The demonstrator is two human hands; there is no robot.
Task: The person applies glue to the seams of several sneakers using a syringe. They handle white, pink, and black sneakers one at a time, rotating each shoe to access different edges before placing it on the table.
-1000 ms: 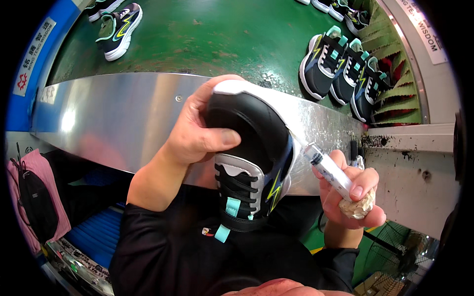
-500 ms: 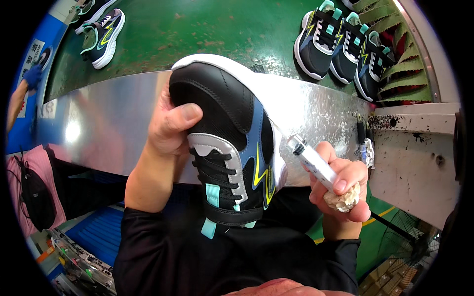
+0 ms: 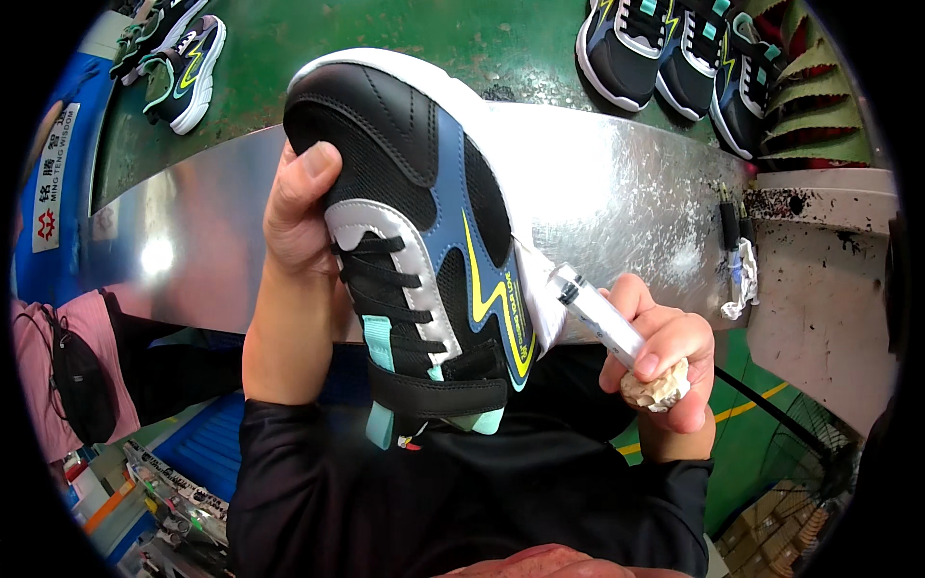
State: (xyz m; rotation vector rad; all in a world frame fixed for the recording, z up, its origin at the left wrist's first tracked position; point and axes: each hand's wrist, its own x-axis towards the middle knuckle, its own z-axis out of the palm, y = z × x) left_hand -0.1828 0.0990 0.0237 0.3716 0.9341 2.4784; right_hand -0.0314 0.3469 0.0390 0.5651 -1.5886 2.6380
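Note:
A black sneaker (image 3: 387, 183) with blue, grey and yellow trim and a white sole is held up, toe pointing away, its outer side partly turned toward me. My left hand (image 3: 301, 217) grips it by the forefoot, thumb on the upper, the other fingers hidden beneath. In my right hand (image 3: 674, 337) is a clear syringe (image 3: 604, 322), slanted with its front end close to the sole's right edge. A whitish crumpled lump (image 3: 657, 387) covers the syringe's rear end, under my fingers. Whether the tip touches the shoe I cannot tell.
Several similar sneakers (image 3: 626, 58) stand at the far right, beside green overlapping flaps (image 3: 814, 101). More shoes (image 3: 188, 77) rest at the far left on the green surface (image 3: 385, 24). A metal ledge (image 3: 207, 207) runs along the front. Dark pen-like tools (image 3: 734, 231) lie at its right end.
The sneaker has shifted left and away, and its yellow-marked side shows more. The syringe stays beside the sole edge in my right hand. A blue-gloved hand at the far left has gone from view.

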